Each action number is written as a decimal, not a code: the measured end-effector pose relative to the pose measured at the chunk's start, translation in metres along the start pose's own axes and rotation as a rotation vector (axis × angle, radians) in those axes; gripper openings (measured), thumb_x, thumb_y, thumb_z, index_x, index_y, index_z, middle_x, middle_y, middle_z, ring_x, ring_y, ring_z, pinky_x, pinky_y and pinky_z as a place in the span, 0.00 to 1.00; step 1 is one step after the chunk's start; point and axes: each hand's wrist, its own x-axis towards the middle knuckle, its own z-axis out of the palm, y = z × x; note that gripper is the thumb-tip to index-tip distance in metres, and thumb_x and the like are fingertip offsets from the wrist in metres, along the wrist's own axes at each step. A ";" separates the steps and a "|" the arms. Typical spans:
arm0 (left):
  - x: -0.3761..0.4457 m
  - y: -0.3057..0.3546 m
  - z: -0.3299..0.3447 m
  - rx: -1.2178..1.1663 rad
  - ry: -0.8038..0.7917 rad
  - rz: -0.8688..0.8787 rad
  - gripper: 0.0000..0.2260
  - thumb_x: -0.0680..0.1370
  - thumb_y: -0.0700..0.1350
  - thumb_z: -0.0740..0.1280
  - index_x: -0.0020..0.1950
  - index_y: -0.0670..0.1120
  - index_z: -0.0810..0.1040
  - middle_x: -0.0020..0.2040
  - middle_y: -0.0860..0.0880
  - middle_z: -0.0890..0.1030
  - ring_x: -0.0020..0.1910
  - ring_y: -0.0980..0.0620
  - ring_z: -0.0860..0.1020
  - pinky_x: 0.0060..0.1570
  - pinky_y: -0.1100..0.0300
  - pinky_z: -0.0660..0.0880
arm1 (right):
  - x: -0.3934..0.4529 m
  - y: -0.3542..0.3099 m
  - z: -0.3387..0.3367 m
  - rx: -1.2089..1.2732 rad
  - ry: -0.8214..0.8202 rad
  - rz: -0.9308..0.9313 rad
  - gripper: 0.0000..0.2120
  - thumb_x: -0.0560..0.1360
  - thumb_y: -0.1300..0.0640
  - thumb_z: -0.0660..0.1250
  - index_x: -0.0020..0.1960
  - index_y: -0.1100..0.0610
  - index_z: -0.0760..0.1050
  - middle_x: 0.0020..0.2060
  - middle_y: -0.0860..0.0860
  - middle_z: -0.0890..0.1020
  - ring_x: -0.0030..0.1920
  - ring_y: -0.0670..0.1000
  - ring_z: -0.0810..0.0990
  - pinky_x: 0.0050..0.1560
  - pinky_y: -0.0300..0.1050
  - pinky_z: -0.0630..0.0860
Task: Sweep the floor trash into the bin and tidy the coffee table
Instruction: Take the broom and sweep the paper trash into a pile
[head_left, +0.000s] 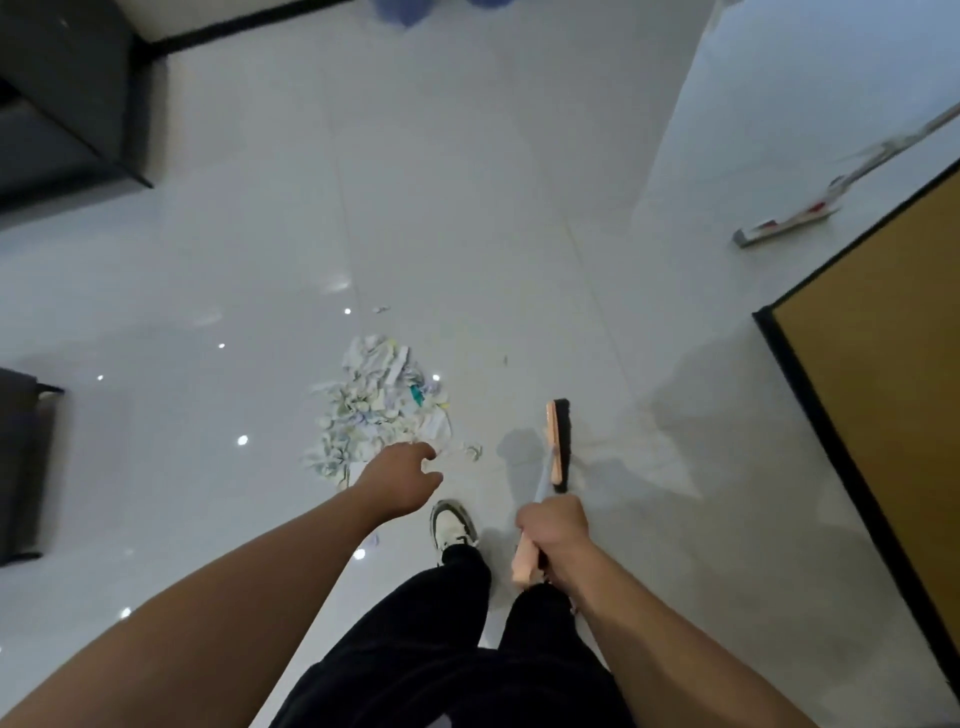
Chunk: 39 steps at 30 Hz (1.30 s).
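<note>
- Fingers of my right hand (553, 535) are wrapped round the broom handle (525, 564); my left hand (402, 480) holds nothing, its fingers loosely curled, reaching down over the near edge of the trash pile (376, 410).
- That pile of torn paper lies on the glossy floor (467, 208) just ahead of my shoe (453, 525), with the broom head (558, 444) set down to its right, bristles facing away from the paper.
- Risk, as I judge it: a fast stroke on this slick tile would scatter the light scraps rather than gather them.
- Strays already sit apart: one scrap (381, 309) beyond the pile, a crumple (472, 451) between pile and broom, another by my shoe. They could get left behind or trodden on.
- No bin is clearly in view, so the sweeping direction is uncertain.
- Around me: a mop (789, 223) lying on the floor far right, a brown panel with black edging (893, 374) close on the right, dark furniture (67, 98) to the left.
</note>
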 end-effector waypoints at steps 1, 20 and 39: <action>0.001 -0.007 -0.003 -0.025 0.011 -0.024 0.21 0.78 0.52 0.64 0.70 0.48 0.73 0.67 0.45 0.75 0.66 0.46 0.72 0.61 0.56 0.68 | -0.001 -0.008 0.006 0.003 -0.040 -0.016 0.05 0.69 0.68 0.66 0.44 0.65 0.73 0.37 0.59 0.77 0.37 0.57 0.79 0.31 0.43 0.72; 0.053 -0.159 -0.038 -0.456 -0.006 -0.343 0.19 0.76 0.52 0.65 0.65 0.48 0.76 0.59 0.46 0.79 0.58 0.46 0.76 0.49 0.59 0.69 | 0.037 -0.165 0.113 -0.098 0.064 -0.055 0.02 0.73 0.74 0.65 0.44 0.69 0.76 0.32 0.61 0.75 0.24 0.54 0.74 0.28 0.44 0.74; 0.097 -0.186 -0.090 -0.833 0.230 -0.603 0.19 0.77 0.52 0.65 0.67 0.48 0.75 0.63 0.45 0.78 0.62 0.46 0.74 0.55 0.57 0.71 | 0.055 -0.364 0.220 -0.730 -0.277 -0.344 0.17 0.68 0.73 0.70 0.31 0.57 0.68 0.28 0.57 0.72 0.21 0.51 0.69 0.22 0.38 0.68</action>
